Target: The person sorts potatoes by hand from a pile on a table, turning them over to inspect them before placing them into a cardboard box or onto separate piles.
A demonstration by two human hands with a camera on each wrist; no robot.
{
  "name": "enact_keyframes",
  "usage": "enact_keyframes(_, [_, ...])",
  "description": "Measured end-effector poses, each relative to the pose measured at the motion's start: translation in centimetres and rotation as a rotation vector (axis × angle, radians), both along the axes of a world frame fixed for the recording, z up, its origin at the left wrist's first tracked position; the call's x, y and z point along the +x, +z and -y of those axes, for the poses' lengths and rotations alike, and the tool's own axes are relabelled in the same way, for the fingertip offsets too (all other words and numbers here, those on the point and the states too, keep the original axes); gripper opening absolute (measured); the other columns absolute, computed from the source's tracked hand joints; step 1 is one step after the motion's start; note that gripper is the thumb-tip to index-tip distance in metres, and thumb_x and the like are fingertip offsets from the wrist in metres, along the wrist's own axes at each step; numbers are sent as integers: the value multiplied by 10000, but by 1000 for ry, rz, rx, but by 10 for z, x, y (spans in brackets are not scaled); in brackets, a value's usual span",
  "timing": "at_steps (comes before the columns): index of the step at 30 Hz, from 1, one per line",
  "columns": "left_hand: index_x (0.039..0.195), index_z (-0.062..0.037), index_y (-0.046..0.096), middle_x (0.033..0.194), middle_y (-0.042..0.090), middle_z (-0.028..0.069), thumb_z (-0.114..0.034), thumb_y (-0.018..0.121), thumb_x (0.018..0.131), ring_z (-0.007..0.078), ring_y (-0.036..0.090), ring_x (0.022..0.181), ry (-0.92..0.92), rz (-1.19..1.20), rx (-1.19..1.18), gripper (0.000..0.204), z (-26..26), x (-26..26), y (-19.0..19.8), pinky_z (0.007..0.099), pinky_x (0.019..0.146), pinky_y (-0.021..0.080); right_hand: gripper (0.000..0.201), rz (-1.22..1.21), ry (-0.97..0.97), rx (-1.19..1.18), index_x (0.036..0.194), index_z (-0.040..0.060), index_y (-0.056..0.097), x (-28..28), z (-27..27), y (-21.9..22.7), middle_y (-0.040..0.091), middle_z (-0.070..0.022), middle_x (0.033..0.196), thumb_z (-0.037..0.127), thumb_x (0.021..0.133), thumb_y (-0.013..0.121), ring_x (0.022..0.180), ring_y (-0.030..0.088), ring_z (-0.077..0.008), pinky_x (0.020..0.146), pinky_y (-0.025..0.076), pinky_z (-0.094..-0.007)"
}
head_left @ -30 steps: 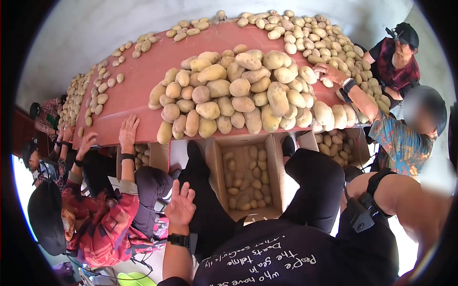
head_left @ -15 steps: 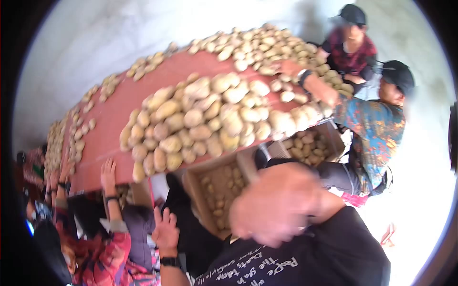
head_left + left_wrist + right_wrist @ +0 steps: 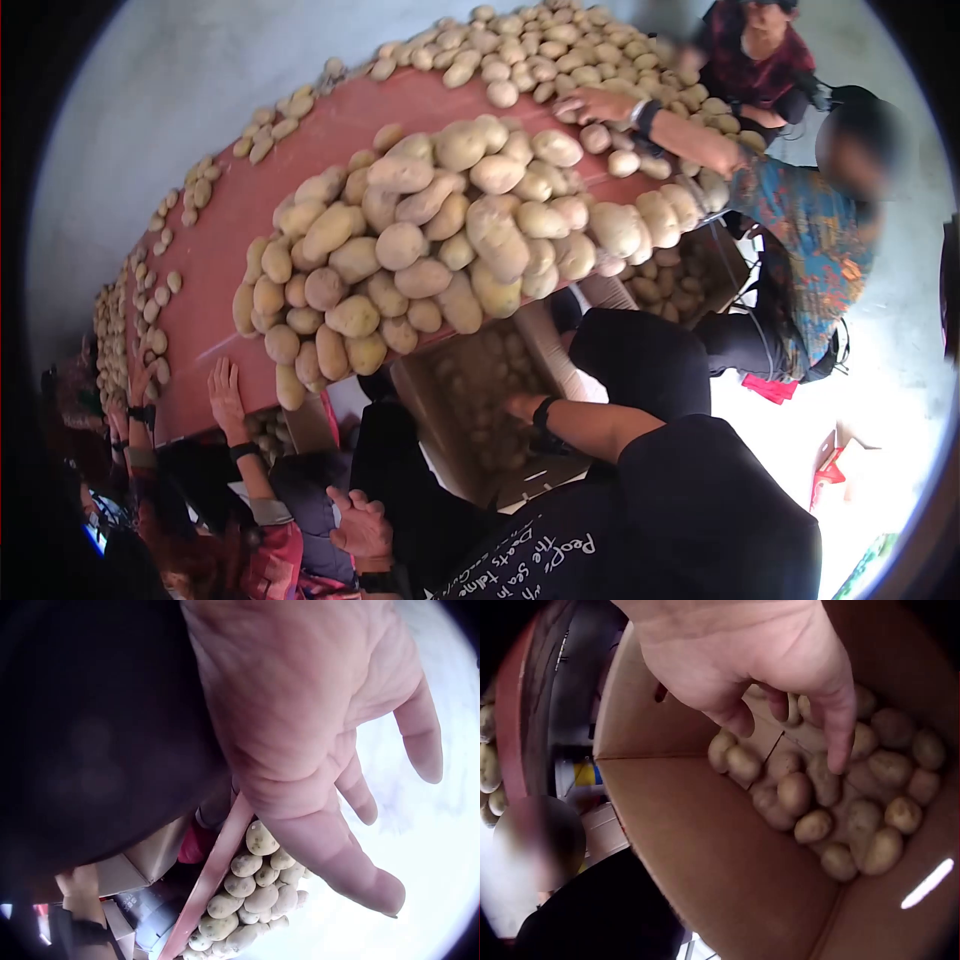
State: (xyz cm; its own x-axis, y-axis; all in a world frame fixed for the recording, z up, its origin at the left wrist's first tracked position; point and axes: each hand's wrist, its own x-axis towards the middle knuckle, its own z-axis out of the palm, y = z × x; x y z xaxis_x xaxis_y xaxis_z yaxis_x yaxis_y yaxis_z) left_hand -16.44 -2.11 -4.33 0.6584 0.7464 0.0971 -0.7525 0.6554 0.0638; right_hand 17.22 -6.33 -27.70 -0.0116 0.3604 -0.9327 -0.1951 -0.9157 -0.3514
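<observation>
My right hand (image 3: 757, 660) reaches down into a cardboard box (image 3: 705, 825), fingers spread and bent downward with nothing between them. Beneath the fingertips, several potatoes (image 3: 795, 793) lie scattered over the box floor. In the head view the right hand (image 3: 522, 405) is inside the box, which stands between the person's knees below the table edge. My left hand (image 3: 360, 525) hovers to the left of the lap, palm up and fingers loosely bent. Its palm and fingers also show in the left wrist view, holding nothing.
A big heap of potatoes (image 3: 400, 245) covers the near edge of the red table (image 3: 330, 115). More potatoes (image 3: 560, 50) lie along the far edge. One person's hand (image 3: 225, 395) rests on the table at left; another's arm (image 3: 690, 140) reaches across at right. A second box (image 3: 715, 265) holds potatoes.
My right hand has come from the right side, across the lap, down into the box. The left hand has lowered slightly. The head view has swung, shifting the table leftward.
</observation>
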Motion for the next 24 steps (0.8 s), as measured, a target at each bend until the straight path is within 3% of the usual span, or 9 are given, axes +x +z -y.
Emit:
enact_keyframes(1, [1475, -241, 319, 1461, 353, 152, -195, 642, 873, 359, 414, 1247, 14, -17, -7, 685, -1, -6, -4, 532, 950, 463, 504, 187, 342, 272, 1424, 110, 402, 10, 1, -56, 373, -115, 1484, 315, 964, 413, 1319, 404, -339, 1052, 355, -517])
enact_keyframes(3, [1466, -260, 338, 1426, 383, 177, -229, 652, 852, 398, 438, 1213, 73, -66, -45, 690, -3, -23, -19, 514, 849, 528, 550, 390, 724, 403, 1453, 102, 360, 24, -17, -105, 342, -128, 1506, 305, 948, 435, 1360, 365, -301, 1111, 293, -418])
enact_keyframes(4, [1467, -266, 336, 1423, 383, 180, -245, 646, 853, 404, 437, 1211, 41, -46, -47, 688, -5, -20, -16, 510, 822, 540, 575, 402, 773, 244, 1464, 93, 341, 32, -31, -94, 333, -140, 1510, 292, 937, 453, 1377, 346, -276, 1132, 262, -366])
enact_keyframes(6, [1468, -276, 332, 1418, 383, 185, -276, 635, 855, 417, 435, 1207, -24, 1, -42, 684, -10, -9, 0, 504, 768, 562, 568, 767, 661, 208, 1417, 74, 407, 32, -48, -65, 388, -171, 1464, 273, 898, 524, 1368, 360, -265, 1127, 268, -349])
enact_keyframes(8, [1476, -288, 309, 1429, 367, 184, -308, 606, 873, 429, 423, 1224, -67, 0, -27, 673, -13, -20, -4, 507, 737, 566, 579, 1024, 440, 271, 1363, 53, 461, 27, -62, -79, 442, -196, 1407, 266, 843, 601, 1345, 386, -273, 1115, 287, -347])
enact_keyframes(10, [1487, -282, 289, 1464, 337, 181, -305, 595, 882, 437, 396, 1269, -119, 41, -17, 678, -14, -27, -9, 529, 807, 544, 588, 1027, 427, 297, 1355, 51, 464, 33, -87, -79, 450, -197, 1396, 270, 830, 614, 1334, 397, -276, 1108, 295, -348])
enact_keyframes(11, [1411, -243, 435, 1379, 430, 123, -228, 721, 782, 410, 422, 1201, -27, -192, -142, 692, -7, -35, 4, 548, 821, 534, 593, 1006, 465, 300, 1351, 49, 466, 34, -103, -78, 454, -198, 1390, 272, 824, 620, 1328, 402, -277, 1105, 299, -348])
enact_keyframes(18, [1402, -250, 435, 1397, 390, 138, -223, 731, 780, 398, 415, 1195, -80, -101, -335, 689, -12, -49, 4, 537, 796, 557, 626, 919, 687, 304, 1323, 39, 479, 19, -205, -76, 483, -200, 1350, 287, 779, 666, 1288, 437, -284, 1080, 327, -351])
enact_keyframes(24, [1361, -261, 453, 1422, 354, 133, -213, 765, 743, 389, 365, 1244, -135, -30, -330, 694, -9, -36, 7, 563, 705, 596, 655, 828, 772, 376, 1298, 31, 491, 28, -193, -67, 507, -203, 1316, 300, 741, 705, 1253, 467, -291, 1058, 352, -354])
